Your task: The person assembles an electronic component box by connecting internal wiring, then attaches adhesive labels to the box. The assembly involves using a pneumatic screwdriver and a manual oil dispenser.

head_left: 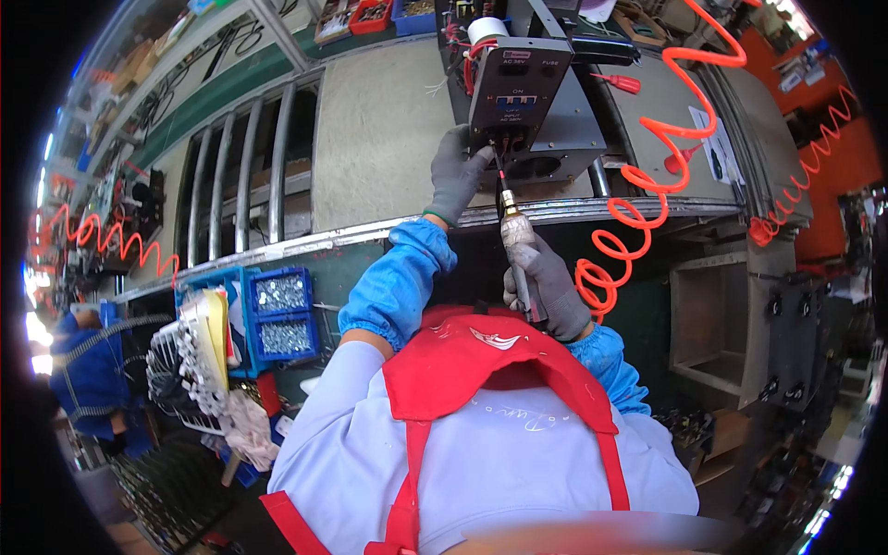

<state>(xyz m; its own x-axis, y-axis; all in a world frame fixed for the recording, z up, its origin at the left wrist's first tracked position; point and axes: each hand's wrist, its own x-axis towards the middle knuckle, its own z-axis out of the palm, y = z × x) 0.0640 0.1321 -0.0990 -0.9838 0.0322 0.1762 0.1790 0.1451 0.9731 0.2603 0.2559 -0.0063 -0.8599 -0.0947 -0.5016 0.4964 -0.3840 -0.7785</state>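
Observation:
A black metal control panel (546, 88), with a blue switch in its middle, stands tilted on a black machine housing (573, 125) at the far edge of the bench. My left hand (453, 176), in a grey glove, grips the panel's lower left corner; whether its fingertips also pinch a screw is too small to tell. My gloved right hand (548, 291) is wrapped around an air screwdriver (516, 228), its bit pointing up at the panel's lower edge beside my left fingertips. Red wires and a white cylindrical part (487, 30) show behind the panel.
An orange coiled air hose (638, 199) hangs at the right. Red-handled screwdrivers (622, 84) lie on the bench beyond the housing. Blue bins of small metal fasteners (282, 314) stand at the left, below metal conveyor rollers (250, 176). A wooden box (708, 314) is at the right.

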